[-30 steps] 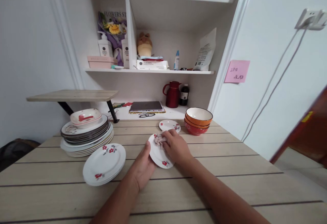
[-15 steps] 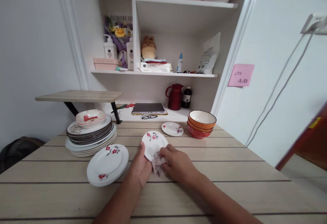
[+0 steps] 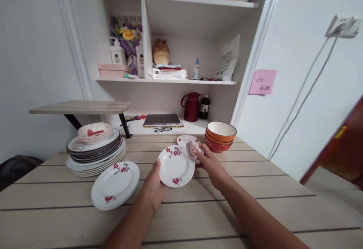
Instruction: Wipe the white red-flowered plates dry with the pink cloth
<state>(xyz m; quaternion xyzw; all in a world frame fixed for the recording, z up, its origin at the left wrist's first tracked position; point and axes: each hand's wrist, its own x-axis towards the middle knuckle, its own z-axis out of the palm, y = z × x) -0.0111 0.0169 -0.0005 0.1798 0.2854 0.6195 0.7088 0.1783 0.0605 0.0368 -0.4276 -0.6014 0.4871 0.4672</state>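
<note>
My left hand [image 3: 155, 188] grips the left edge of a white plate [image 3: 177, 169] with red flowers, thumb on top and fingers beneath. The plate is held above the table, tilted toward me. At its upper right edge, my right hand [image 3: 211, 165] is closed on a crumpled pale pink cloth [image 3: 194, 149]. Behind the held plate lies a similar small plate [image 3: 185, 139], partly covered by the cloth and plate. Left of my left hand is a short stack of matching flowered plates [image 3: 115, 184].
A taller plate stack [image 3: 96, 148] carries a squarish bowl [image 3: 95, 131] at the left, near a small raised wooden stand [image 3: 81, 107]. Stacked orange and red bowls [image 3: 220, 137] stand at the right. Behind the table are a laptop [image 3: 162, 119], glasses [image 3: 163, 129] and a red jug [image 3: 192, 107].
My right hand has moved the cloth from the plate's lower edge up to its upper right edge. The plate has turned, showing more of its face. The view has shifted slightly right.
</note>
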